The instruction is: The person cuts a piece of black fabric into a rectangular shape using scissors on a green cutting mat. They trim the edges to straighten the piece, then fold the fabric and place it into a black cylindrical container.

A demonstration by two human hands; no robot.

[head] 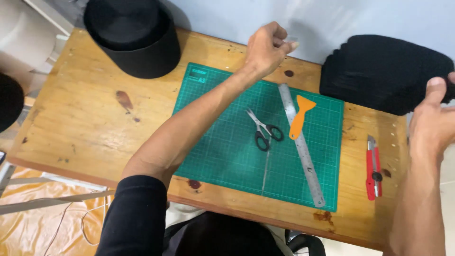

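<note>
Nearest the camera, a black sleeve (pixel 135 215) is seen at the near edge, pushed up on the left arm, which reaches across a wooden table (pixel 90 123) to its far side. The left hand (pixel 266 50) is held over the far edge of a green cutting mat (pixel 227 151), its fingers curled into a loose fist, with a small pale strip (pixel 293 43) pinched at the fingertips; what the strip is cannot be told.

On the right, the right hand (pixel 433 121) is raised at the table's right end, its thumb pressed on the near right edge of a stack of black fabric (pixel 384 71), which lies at the far right corner of the table. Its other fingers are hidden behind the fabric.

On the mat, black-handled scissors (pixel 263 130) are laid near the middle, with a steel ruler (pixel 302 144) running from far to near just to their right, and an orange scraper (pixel 299 116) resting against the ruler. A red utility knife (pixel 373 168) is laid on the bare wood to the right of the mat. A black round hat-like shape (pixel 135 35) is set at the far left corner.
</note>
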